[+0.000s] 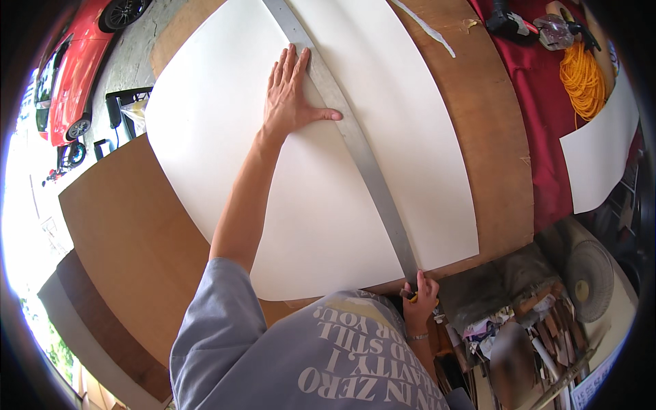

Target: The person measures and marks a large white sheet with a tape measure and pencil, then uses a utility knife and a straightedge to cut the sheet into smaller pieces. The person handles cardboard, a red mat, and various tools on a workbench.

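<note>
A large white sheet lies flat before me, and a long grey metal straightedge runs lengthwise across it. My left hand is spread flat with its fingers apart, the palm on the sheet. Its fingertips and thumb rest on the straightedge. At the near end of the straightedge, by the sheet's edge, my right hand is closed around a small yellow-and-black tool. The fingers and my shirt hide much of that tool, so its exact kind is unclear.
Brown wooden board lies under the sheet. On dark red cloth at right are a coil of orange cord, a black power tool and another white sheet. Offcuts lie lower right; a red car stands at left.
</note>
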A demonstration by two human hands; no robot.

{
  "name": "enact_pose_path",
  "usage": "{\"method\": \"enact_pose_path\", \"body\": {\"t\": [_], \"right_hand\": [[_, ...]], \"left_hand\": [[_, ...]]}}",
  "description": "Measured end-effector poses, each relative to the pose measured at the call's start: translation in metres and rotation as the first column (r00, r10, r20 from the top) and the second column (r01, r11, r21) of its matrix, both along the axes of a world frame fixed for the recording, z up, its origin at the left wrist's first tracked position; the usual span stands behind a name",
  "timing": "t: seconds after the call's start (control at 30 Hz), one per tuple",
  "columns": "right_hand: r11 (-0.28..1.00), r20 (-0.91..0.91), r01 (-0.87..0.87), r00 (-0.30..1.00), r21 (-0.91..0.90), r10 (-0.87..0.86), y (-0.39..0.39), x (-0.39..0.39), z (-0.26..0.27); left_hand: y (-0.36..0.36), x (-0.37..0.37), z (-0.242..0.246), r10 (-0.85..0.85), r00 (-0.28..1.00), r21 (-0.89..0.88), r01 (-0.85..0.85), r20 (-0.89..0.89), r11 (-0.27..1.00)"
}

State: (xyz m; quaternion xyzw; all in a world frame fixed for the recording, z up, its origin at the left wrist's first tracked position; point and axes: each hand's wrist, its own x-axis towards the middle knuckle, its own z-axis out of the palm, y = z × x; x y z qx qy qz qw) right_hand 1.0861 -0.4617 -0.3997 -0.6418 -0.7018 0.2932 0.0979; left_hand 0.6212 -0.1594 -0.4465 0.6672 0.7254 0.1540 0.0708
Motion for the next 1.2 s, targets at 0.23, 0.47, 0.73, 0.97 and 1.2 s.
{"method": "enact_pose_path", "body": {"t": [0.23, 0.47, 0.73, 0.97, 1.2], "right_hand": [[1.000, -0.048, -0.007, 0.999, 0.014, 0.008, 0.000, 0.000, -0.005], [0.999, -0.047, -0.022, 0.999, 0.024, 0.023, 0.001, 0.000, -0.002], [0.999, -0.090, 0.008, 0.996, 0.033, -0.005, 0.006, -0.005, -0.002], [1.000, -0.014, -0.021, 1.000, -0.022, 0.021, 0.009, 0.003, 0.002], [0.999, -0.026, -0.035, 0.999, 0.015, 0.035, 0.015, -0.002, 0.002]], "left_hand": [[0.001, 0.000, -0.002, 0.038, 0.999, 0.000, -0.038, 0.016, 0.999], [0.002, 0.000, -0.004, 0.013, 1.000, 0.044, -0.013, -0.005, 0.999], [0.002, -0.002, -0.006, -0.017, 1.000, 0.096, 0.018, -0.019, 0.995], [0.000, -0.003, -0.010, -0.051, 0.995, 0.097, 0.060, -0.090, 0.994], [0.003, -0.001, -0.010, -0.033, 0.997, 0.091, 0.039, -0.068, 0.995]]}}
